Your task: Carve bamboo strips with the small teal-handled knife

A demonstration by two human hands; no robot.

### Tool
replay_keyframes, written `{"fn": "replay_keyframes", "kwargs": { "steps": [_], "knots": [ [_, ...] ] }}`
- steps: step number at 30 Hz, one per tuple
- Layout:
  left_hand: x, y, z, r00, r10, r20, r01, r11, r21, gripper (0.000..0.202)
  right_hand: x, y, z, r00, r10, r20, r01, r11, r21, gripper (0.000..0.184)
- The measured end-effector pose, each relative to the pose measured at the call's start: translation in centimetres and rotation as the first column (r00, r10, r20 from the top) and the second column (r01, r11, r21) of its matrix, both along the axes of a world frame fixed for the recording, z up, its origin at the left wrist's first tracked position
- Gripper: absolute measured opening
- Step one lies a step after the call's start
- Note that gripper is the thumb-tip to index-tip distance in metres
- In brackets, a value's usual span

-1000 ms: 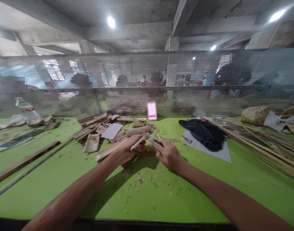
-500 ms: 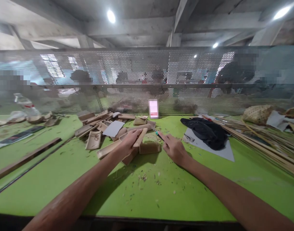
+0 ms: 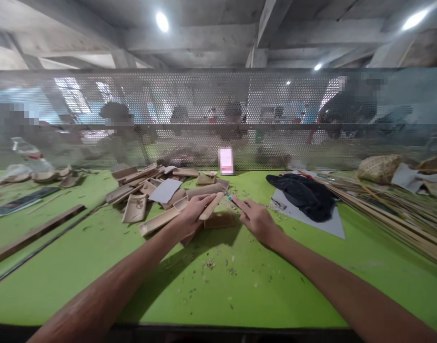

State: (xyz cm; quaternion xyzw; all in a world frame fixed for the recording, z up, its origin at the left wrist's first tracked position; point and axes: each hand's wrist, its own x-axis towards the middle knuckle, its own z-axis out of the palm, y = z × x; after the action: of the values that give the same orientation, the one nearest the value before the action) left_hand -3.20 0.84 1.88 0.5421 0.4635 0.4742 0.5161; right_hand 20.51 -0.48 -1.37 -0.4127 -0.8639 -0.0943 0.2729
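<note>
My left hand is closed around a short tan bamboo piece that points up and to the right. My right hand is closed on a small tool with a teal tip, held a little to the right of the bamboo piece. Between and below the hands a brown bamboo block lies on the green table. Shavings are scattered in front of it.
A heap of cut bamboo pieces lies behind my left hand. A black cloth on grey paper, long bamboo strips and a woven basket are at right. A perforated metal screen bounds the back, with people beyond it.
My hands drew apart after touching the tool to the bamboo piece. The piece now tilts further right, and the tool's tip sits off it.
</note>
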Motion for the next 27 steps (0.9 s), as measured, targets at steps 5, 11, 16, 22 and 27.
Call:
{"fn": "replay_keyframes", "kwargs": {
  "steps": [5, 11, 16, 22, 27],
  "knots": [
    [-0.3, 0.3, 0.4, 0.994, -0.032, -0.104, 0.028, 0.999, -0.04, 0.032, 0.0, 0.2, 0.9, 0.947, -0.307, 0.09, 0.318, 0.935, -0.159, 0.054],
    [-0.9, 1.8, -1.3, 0.863, 0.185, -0.469, 0.028, 0.911, 0.411, 0.036, -0.4, 0.1, 1.2, 0.893, -0.42, 0.161, 0.446, 0.872, -0.203, 0.051],
    [-1.2, 2.7, -2.7, 0.684, 0.318, -0.657, 0.15, 0.82, 0.552, 0.024, -0.4, 0.1, 1.0, 0.886, -0.431, 0.173, 0.461, 0.862, -0.213, 0.049],
    [-1.3, 2.7, -3.1, 0.644, 0.267, -0.717, 0.245, 0.817, 0.523, 0.017, -0.5, -0.5, 1.6, 0.881, -0.431, 0.197, 0.469, 0.851, -0.238, 0.04],
    [-1.3, 2.4, -3.0, 0.651, 0.243, -0.719, 0.293, 0.793, 0.533, 0.021, -0.7, -0.9, 1.7, 0.885, -0.42, 0.199, 0.461, 0.85, -0.256, 0.038]
  ]
}}
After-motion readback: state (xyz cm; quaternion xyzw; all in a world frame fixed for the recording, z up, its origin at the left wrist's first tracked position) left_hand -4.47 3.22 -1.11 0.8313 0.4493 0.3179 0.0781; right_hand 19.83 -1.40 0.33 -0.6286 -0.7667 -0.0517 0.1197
